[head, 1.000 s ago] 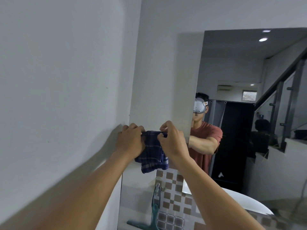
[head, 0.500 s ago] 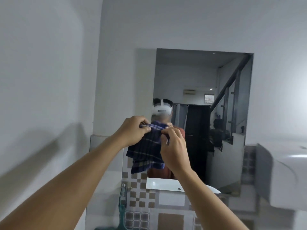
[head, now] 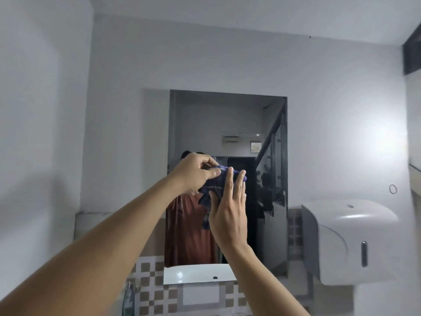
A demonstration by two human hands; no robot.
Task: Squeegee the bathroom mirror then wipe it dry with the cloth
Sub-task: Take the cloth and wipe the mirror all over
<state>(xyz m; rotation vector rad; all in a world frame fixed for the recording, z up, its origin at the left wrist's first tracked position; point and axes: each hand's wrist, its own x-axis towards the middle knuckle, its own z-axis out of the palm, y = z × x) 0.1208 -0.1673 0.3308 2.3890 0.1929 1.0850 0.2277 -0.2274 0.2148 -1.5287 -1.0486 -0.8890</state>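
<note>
The rectangular bathroom mirror (head: 227, 124) hangs on the white wall straight ahead and reflects a person in a red shirt. In front of its lower middle I hold a dark blue plaid cloth (head: 213, 190), bunched between both hands. My left hand (head: 193, 172) pinches the cloth's top edge with thumb and fingers. My right hand (head: 230, 210) lies flat against the cloth with its fingers straight and pointing up, the thumb against the fabric. Whether the cloth touches the glass cannot be told. No squeegee is clearly visible.
A white wall dispenser (head: 348, 238) juts out to the right of the mirror. Brown and white checkered tiles (head: 159, 295) run below it. A blurred metal fixture (head: 128, 297) shows at the bottom left, and the white side wall (head: 41, 133) is close by.
My view has swung right, so the mirror now sits in the middle. Both hands moved with the cloth in front of the glass. My right hand went from pinching the cloth to lying flat on it.
</note>
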